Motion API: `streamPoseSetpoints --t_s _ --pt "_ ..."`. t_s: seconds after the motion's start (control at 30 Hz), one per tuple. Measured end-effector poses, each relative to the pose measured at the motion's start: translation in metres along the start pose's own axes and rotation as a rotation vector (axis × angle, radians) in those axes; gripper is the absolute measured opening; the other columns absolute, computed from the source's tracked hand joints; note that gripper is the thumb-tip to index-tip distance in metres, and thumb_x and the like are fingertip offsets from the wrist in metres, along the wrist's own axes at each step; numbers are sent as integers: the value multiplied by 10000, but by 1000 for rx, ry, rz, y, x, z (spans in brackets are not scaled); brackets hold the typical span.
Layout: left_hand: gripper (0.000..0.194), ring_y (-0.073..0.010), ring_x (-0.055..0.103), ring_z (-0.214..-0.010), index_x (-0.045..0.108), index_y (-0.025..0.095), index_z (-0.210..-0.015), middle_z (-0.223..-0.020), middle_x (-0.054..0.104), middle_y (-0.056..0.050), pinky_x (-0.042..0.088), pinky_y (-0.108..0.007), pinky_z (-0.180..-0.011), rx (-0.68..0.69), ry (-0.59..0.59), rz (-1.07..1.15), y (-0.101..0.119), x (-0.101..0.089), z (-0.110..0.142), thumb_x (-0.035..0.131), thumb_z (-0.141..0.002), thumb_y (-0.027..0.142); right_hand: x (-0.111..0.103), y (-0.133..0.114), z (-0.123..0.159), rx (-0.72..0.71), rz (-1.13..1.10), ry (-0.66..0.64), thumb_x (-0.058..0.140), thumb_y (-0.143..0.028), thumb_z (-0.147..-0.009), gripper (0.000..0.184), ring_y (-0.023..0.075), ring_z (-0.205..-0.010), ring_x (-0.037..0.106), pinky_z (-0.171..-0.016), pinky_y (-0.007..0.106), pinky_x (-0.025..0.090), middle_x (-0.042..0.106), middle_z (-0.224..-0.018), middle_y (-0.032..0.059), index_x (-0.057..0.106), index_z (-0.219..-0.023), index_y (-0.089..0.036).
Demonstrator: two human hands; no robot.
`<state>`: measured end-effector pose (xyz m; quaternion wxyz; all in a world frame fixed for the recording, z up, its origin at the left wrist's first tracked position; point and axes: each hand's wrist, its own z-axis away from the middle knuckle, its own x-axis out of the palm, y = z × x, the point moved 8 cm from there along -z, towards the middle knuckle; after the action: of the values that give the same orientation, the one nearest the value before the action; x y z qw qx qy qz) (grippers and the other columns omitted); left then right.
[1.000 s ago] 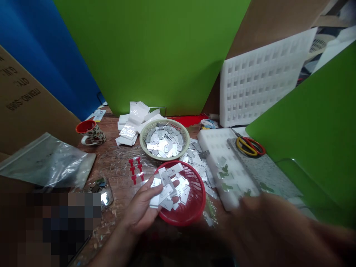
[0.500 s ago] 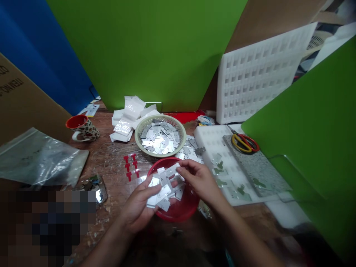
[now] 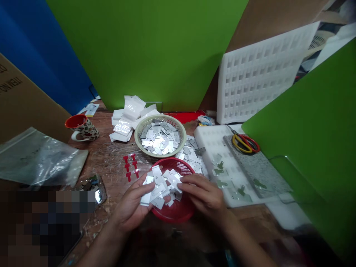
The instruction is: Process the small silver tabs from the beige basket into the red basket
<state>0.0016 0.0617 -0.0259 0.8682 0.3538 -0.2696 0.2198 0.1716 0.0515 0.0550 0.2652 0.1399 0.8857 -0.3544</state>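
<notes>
My left hand (image 3: 132,207) cups a fanned bunch of small white packets (image 3: 155,189) over the left rim of a red basket (image 3: 178,213). My right hand (image 3: 204,194) reaches in from the right, its fingertips pinched on packets at the top of the bunch. More white packets lie inside the red basket. Just beyond it stands a cream basket (image 3: 160,124) full of small silver metal plates (image 3: 158,139).
Several red plastic clips (image 3: 130,167) lie left of the red basket. A red-rimmed mug (image 3: 80,128), a plastic bag (image 3: 39,157), white foam trays (image 3: 258,81), scissors (image 3: 244,142) and green boards (image 3: 306,126) surround the wooden table. Loose plates (image 3: 191,154) lie by a flat foam tray (image 3: 222,163).
My right hand came in from the lower right and closed on the packets held by my left hand. Both hands then dropped slightly toward me over the red basket.
</notes>
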Motion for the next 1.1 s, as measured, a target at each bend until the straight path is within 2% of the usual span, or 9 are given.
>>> streamPoseSetpoints --t_s 0.5,0.93,1.1 --pt "613 -293 668 -1032 444 187 -1375 -1143 691 -154 557 -465 -889 -2 6 -9 0 4 1 616 -804 46 3 6 6 42 26 59 572 -8 -797 356 220 -951 658 -823 405 546 688 -1029 94 602 -1090 -208" --pt "632 -309 653 -1061 414 201 -1396 -1193 665 -164 560 -479 -877 -15 -19 -24 -2 8 -2 612 -813 59 2 1 14 -96 210 51 577 -55 -823 306 217 -917 651 -794 416 497 687 -1037 110 622 -1082 -213" --pt "635 -313 636 -1092 412 205 -1395 -1219 653 -167 556 -469 -888 -20 -24 -15 -5 5 -3 616 -812 61 3 -3 14 -102 243 37 575 -98 -844 268 209 -904 663 -816 414 471 701 -1023 90 630 -1072 -229"
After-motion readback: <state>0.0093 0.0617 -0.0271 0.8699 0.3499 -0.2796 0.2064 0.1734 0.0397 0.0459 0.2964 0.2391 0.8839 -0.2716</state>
